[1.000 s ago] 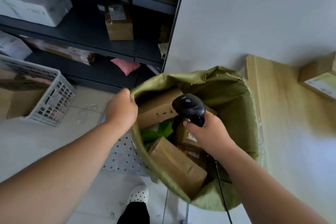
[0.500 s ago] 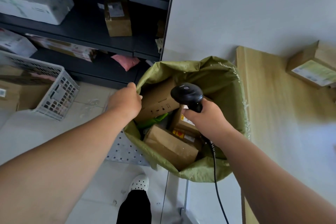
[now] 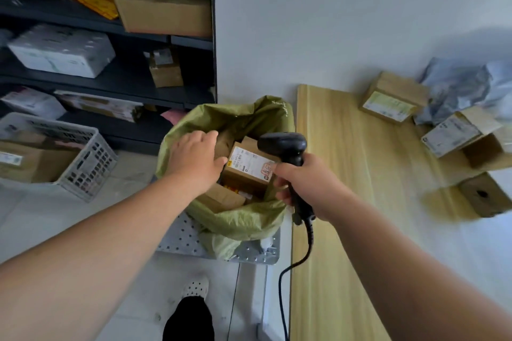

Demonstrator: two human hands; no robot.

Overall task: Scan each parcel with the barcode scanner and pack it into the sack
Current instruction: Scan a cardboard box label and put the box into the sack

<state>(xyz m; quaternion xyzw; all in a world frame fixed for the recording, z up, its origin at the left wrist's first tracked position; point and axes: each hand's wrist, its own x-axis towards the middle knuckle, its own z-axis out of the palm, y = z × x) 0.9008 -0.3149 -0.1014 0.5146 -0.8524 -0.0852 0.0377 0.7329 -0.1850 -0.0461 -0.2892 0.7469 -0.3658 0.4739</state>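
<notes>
A green woven sack stands open on a perforated metal platform, with several brown parcels inside. The topmost is a labelled box with its white label facing up. My left hand reaches into the sack's mouth, its fingers spread loosely over a brown parcel and its thumb touching the labelled box. At the sack's right rim, my right hand grips the handle of the black barcode scanner. The scanner's head sits just above the labelled box and its cable hangs down.
A wooden table stands right of the sack with three cardboard parcels and a grey poly bag at its far end. A white basket with boxes sits on the floor at left, below dark shelving. My foot is below.
My left hand let go of the sack's left rim and moved in over the parcels. My right hand carried the scanner towards the sack's right rim. The view shifted, showing more of the table.
</notes>
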